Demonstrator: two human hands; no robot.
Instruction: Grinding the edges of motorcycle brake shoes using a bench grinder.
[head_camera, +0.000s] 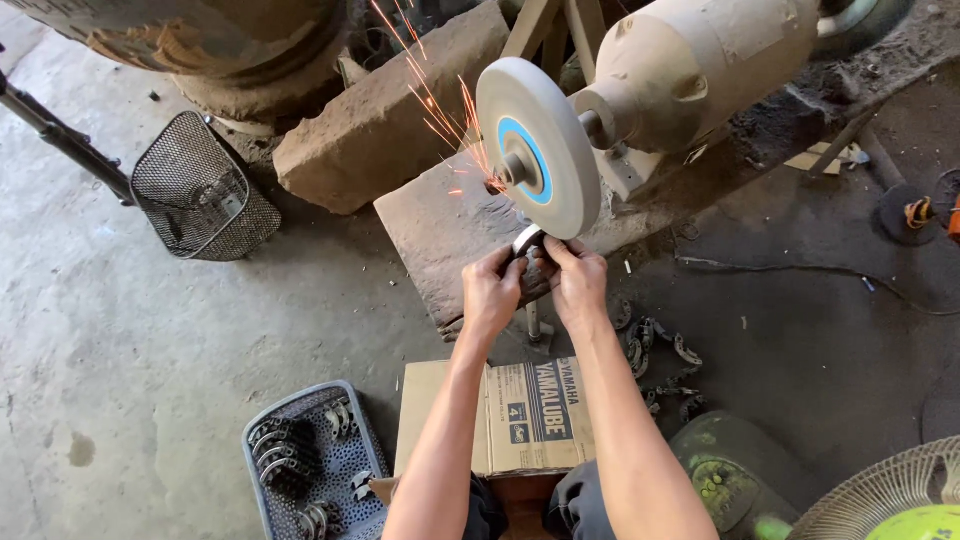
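Curved metal part (526, 242), likely a brake shoe, gripped by both hands' fingers (512, 262) against sparking grinding wheel (540, 150).

Behind you: wire basket (203, 188) on the concrete floor (120, 380), stone block (385, 120) beside it; cardboard box (520, 415) and grey perforated tray (320, 460) near your knees.

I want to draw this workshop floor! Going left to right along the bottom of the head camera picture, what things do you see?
Grey perforated plastic tray of curved metal parts → flattened brown cardboard box → scattered pile of curved metal parts → round green drum lid → pale wire fan guard.
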